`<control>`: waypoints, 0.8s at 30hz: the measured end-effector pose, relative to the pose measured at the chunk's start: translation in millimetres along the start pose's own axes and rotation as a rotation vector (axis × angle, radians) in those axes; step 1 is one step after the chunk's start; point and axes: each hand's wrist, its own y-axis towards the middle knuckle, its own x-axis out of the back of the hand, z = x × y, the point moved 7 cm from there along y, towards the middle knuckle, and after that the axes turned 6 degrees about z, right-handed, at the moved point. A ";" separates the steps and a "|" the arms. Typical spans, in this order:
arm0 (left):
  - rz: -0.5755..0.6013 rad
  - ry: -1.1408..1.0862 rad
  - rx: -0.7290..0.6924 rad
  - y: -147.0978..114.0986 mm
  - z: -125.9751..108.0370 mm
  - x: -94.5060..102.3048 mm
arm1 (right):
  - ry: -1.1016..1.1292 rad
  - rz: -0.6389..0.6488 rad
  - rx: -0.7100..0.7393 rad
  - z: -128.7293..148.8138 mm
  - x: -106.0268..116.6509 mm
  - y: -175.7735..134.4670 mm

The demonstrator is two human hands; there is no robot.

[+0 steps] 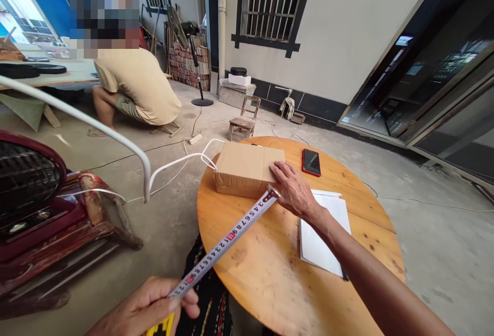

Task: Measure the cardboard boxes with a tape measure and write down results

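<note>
My left hand is closed around a yellow tape measure at the bottom of the view. Its white blade stretches diagonally up to the right, with the numbers facing me. The metal end of the blade lies at the thumb side of my right hand, by the near right corner of a closed brown cardboard box. The fingers of that hand rest on the box's top; its thumb is mostly hidden. The box lies on a round wooden table.
A phone and white papers lie right of the box. White bent tubing crosses on the left, near a dark red fan. Beyond are a small chair, a standing fan and a squatting person.
</note>
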 end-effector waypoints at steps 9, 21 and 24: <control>-0.049 -0.079 -0.060 3.7 0.4 5.6 | -0.058 0.049 -0.022 -2.7 7.0 -10.6; -0.092 -0.076 -0.020 4.0 -1.3 -3.1 | -0.087 0.019 -0.085 -1.6 3.8 1.3; -0.087 -0.089 0.036 2.7 13.6 -1.3 | -0.026 0.016 -0.087 -8.5 7.1 -7.0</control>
